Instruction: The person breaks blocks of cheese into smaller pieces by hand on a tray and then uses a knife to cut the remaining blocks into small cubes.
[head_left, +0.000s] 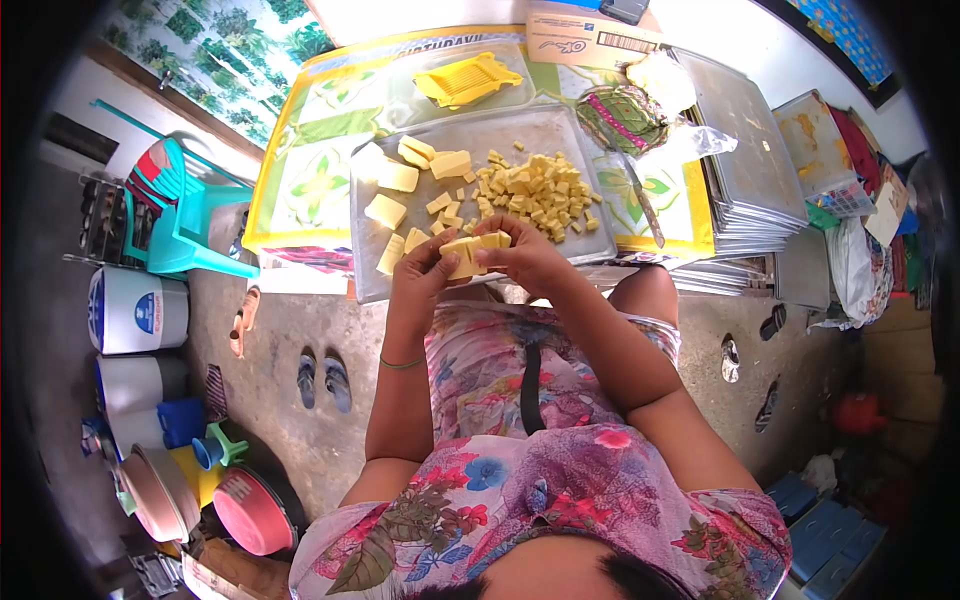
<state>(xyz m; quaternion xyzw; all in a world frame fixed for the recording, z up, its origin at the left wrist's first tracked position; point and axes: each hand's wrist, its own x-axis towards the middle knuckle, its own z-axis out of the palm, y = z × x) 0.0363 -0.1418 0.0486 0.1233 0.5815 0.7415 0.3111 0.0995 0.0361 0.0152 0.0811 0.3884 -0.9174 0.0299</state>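
Note:
Both my hands are together over the front edge of a metal tray [440, 130], with a yellow block [462, 262] cut into pieces between them. The left side of the block is gripped by my left hand [425, 270], and the fingers of my right hand [525, 257] close on its right side. On the tray, larger yellow slabs [397, 175] lie at the left. A heap of small yellow cubes [535, 188] fills the right part. A knife [645, 205] rests along the tray's right side.
Behind the tray is a yellow slotted holder [468, 80]. At the right are a woven basket [622, 120], a plastic bag [700, 142] and stacked metal trays [740, 140]. A turquoise chair [195, 215] stands left of the table; slippers [323, 380] lie on the floor.

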